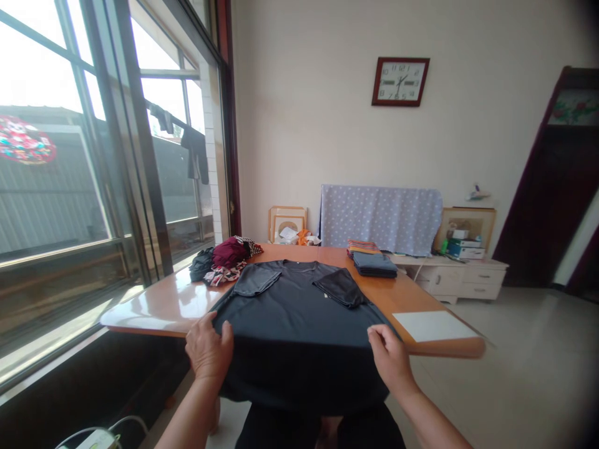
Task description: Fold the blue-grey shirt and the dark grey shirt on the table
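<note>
A black short-sleeved T-shirt (299, 312) lies spread on the wooden table, neckline at the far side and both sleeves folded inward over the body. Its lower part hangs over the near table edge above my lap. My left hand (208, 352) is at the shirt's left side, fingers curled at the edge and thumb raised over the cloth; the fingertips are partly hidden. At the opposite side, my right hand (390, 355) is closed in a pinch on the shirt's edge.
On the table (163, 305) sit a heap of crumpled clothes (229, 255) at back left, folded dark garments (374, 264) beside a striped folded one (362, 247), and a white sheet (433, 326) at right. A window (70, 156) flanks the left; a white cabinet (472, 280) stands behind.
</note>
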The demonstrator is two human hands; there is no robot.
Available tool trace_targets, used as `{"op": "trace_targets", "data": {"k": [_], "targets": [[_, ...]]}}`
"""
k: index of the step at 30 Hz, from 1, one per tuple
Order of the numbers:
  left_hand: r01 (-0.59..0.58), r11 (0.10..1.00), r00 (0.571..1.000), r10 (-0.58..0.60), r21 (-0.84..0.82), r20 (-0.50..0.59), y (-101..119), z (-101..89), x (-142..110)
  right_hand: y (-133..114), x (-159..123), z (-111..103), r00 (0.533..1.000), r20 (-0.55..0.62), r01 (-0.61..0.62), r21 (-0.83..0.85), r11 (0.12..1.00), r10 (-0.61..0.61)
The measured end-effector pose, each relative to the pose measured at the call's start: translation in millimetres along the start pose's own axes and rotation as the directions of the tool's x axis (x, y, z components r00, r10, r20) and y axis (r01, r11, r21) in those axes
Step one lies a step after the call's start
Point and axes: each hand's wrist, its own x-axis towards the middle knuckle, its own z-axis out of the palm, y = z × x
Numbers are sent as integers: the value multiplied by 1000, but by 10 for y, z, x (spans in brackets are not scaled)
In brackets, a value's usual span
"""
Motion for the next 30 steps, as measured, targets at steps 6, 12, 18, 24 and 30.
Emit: {"op": "trace_targets", "data": {"k": [6, 12, 18, 24, 30], "targets": [[-176, 982, 943, 187, -67, 274, 400, 205, 597, -152, 678, 39, 990, 143, 12, -27, 1000, -8], [-208, 973, 862, 230, -97, 453, 552, 639, 1134, 43, 1344, 202, 945, 323, -59, 26, 998, 48], [-237, 969, 814, 235, -65, 532, 634, 1093, 1501, 316, 1966, 518, 919, 388, -75, -10, 997, 73], [-283, 958, 771, 252, -39, 586, 711, 1505, 1759, 516, 2516, 880, 912, 391, -86, -103, 991, 120], [-321, 947, 752, 263, -12, 604, 750, 1892, 2056, 710, 3033, 1150, 898, 394, -117, -217, 969, 197]]}}
